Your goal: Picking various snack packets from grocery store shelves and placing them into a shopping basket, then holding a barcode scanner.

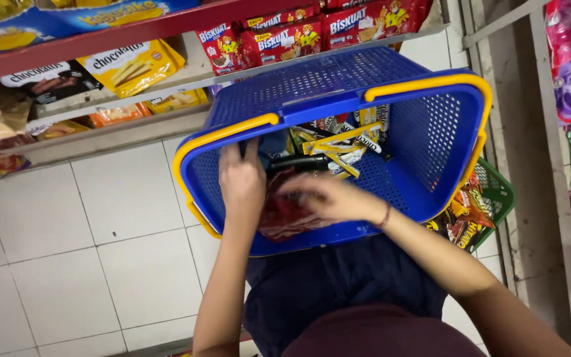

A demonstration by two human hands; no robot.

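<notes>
Here, a person stands over a blue shopping basket (424, 125) with yellow handles, both hands down inside it. The left hand (240, 180) is at about nine o'clock in the basket, fingers pointing up toward twelve and lying flat and close together against a dark packet; I cannot tell whether the fingers curl around anything underneath. The right hand (328, 197) comes in from four o'clock and rests on top of a dark red snack packet (285, 215), fingers bent over its upper edge. It is blurred, so whether it is truly pinching the packet or only pressing on it I cannot say.

The red packet lies at the near wall of the basket, around six o'clock, directly under the right palm and just beside the left wrist. Above it, toward twelve and one o'clock, a loose heap of yellow stick sachets (338, 149) already lies in the basket.

As for progress, I would judge the basket partly stocked: sachets and a few packets are in, with bare floor left on the three o'clock side. The red packet looks neither fully settled nor lifted clear.

Round about, store shelves (133, 112) at eleven o'clock carry biscuit and wafer packs, and a green basket (497, 195) of snacks sits at four o'clock behind the blue one.
</notes>
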